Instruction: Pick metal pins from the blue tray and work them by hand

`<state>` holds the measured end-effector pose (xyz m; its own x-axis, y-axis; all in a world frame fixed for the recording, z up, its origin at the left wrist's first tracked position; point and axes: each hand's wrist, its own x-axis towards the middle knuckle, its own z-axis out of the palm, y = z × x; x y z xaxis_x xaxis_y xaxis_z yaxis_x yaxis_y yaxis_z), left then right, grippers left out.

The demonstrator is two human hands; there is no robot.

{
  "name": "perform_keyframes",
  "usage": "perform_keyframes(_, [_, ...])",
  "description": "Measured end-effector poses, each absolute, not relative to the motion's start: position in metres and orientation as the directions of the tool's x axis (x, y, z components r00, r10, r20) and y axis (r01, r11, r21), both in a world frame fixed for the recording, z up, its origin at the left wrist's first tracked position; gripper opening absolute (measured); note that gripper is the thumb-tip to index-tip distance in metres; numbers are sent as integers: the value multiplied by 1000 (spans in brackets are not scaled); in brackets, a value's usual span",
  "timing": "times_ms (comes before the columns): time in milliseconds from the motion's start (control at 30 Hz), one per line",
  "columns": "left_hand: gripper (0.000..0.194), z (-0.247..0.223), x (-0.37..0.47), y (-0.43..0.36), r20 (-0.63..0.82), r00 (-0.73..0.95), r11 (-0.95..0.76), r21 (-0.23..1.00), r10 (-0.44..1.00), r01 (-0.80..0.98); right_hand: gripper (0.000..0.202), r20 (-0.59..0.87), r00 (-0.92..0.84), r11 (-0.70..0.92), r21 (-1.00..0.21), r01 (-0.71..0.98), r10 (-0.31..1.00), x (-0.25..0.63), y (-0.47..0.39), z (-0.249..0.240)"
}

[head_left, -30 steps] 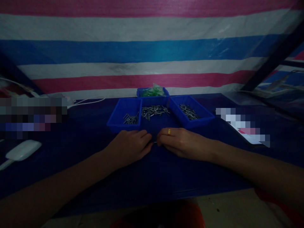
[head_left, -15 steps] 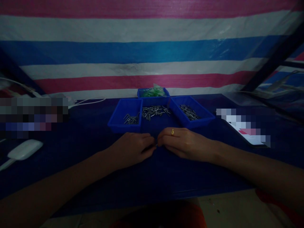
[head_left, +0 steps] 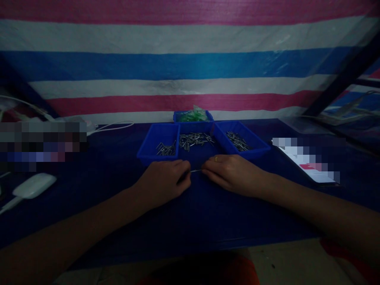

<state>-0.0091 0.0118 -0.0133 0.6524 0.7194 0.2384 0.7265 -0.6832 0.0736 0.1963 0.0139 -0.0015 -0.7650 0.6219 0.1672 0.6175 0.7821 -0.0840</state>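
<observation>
At the far left a white handled object (head_left: pixel 35 186) lies on the dark blue table (head_left: pixel 190 221), well apart from the hands. Next comes the left blue bin (head_left: pixel 150 136), with a small heap of metal pins (head_left: pixel 166 150) in it; the left hand (head_left: pixel 163 178) rests just in front, close enough that a careless lift of the knuckles could nudge the bin. Its thumb and forefinger appear clamped on one end of a thin metal piece (head_left: pixel 196 171), which spans the gap between the hands. Behind that gap lie loose pins (head_left: pixel 196 139), and farther back a rear bin (head_left: pixel 194 127) bears green packets (head_left: pixel 194 115). The right hand (head_left: pixel 234 172), wearing a ring (head_left: pixel 216 159), seems to pinch the other end, its fingertips together. So slim a piece offers little to grip: uneven pressure or a pull from one side could make it slip or spring away, and in this dim light it would be hard to spot among the loose pins. The right bin (head_left: pixel 255 139) stands just beyond, holding more pins, and farther right lies a flat, bright-faced device (head_left: pixel 292 158).
</observation>
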Motion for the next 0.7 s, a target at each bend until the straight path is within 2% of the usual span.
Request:
perform_keyframes(233, [12,-13,-9,11,343,645,-707,84,682,702,23,168,-749,764,-44,644,641,197,16,-3])
perform_keyframes(467, [13,-14,-10,11,471,683,-796,71,558,601,23,159,-757,773,-78,630,633,195,16,-4])
perform_keyframes(700, [15,-17,-12,13,483,719,-825,13,500,565,22,146,-785,798,-66,599,602,195,15,-5])
